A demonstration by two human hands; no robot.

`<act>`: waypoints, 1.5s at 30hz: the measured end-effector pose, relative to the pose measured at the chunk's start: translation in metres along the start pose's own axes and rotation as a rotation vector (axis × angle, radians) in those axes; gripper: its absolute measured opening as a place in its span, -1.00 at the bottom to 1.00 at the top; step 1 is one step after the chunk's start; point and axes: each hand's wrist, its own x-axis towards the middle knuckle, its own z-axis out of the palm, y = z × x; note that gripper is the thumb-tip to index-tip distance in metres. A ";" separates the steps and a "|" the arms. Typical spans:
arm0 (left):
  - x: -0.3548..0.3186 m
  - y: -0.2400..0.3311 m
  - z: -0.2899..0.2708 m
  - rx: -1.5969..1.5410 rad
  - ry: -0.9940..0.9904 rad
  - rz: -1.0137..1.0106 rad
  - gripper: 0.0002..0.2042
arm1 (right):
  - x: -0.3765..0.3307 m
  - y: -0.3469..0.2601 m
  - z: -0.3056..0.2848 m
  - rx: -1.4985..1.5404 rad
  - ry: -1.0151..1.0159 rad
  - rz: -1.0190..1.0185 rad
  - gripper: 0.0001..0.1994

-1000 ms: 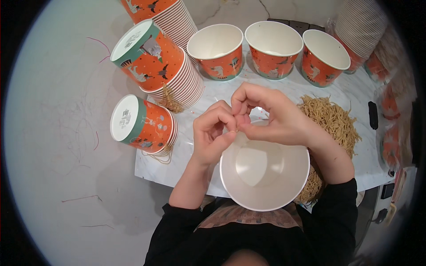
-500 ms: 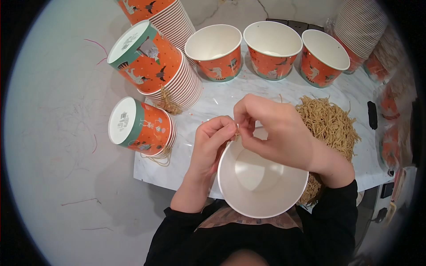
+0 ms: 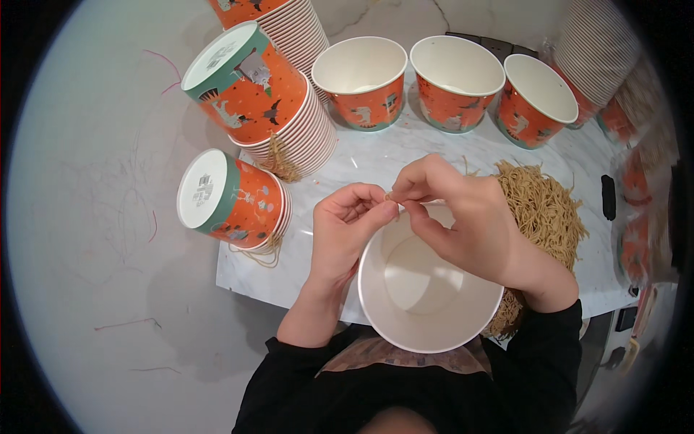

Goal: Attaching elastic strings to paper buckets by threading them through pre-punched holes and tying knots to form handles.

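At the far rim of a white-lined paper bucket (image 3: 430, 318), the fingertips of both hands meet over a short bit of tan cord (image 3: 389, 196). My left hand (image 3: 340, 228) pinches it from the left, thumb against fingers. My right hand (image 3: 466, 224) pinches from the other side, thumb and forefinger close together, its palm over the bucket's opening. The bucket stands tilted against my body with its mouth facing up. Most of the cord is hidden by the fingers. A heap of tan cords (image 3: 542, 206) lies beyond my right forearm.
Three orange paper buckets (image 3: 365, 108) stand upright along the back of the marbled table (image 3: 260, 278). Upside-down nested stacks (image 3: 249, 87) and a smaller stack (image 3: 246, 206) with cords hanging from them stand left. Wrapped stacks (image 3: 596, 58) fill the right side; a black object (image 3: 608, 197) lies nearby.
Both hands have risen slightly above the bucket rim, still pinching the cord, and a small curve of it now shows between the fingertips. The whole view has shifted a little.
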 end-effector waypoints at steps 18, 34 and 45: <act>0.004 -0.006 0.000 0.187 -0.049 0.194 -0.90 | 0.007 0.007 -0.006 0.112 -0.079 0.244 -0.86; 0.005 -0.002 -0.014 -0.201 -0.128 -0.149 -0.91 | 0.005 0.018 0.008 -0.260 0.043 -0.221 -0.82; 0.003 0.000 -0.012 -0.185 -0.090 -0.196 -0.86 | 0.007 0.013 0.004 -0.520 -0.014 -0.450 -0.83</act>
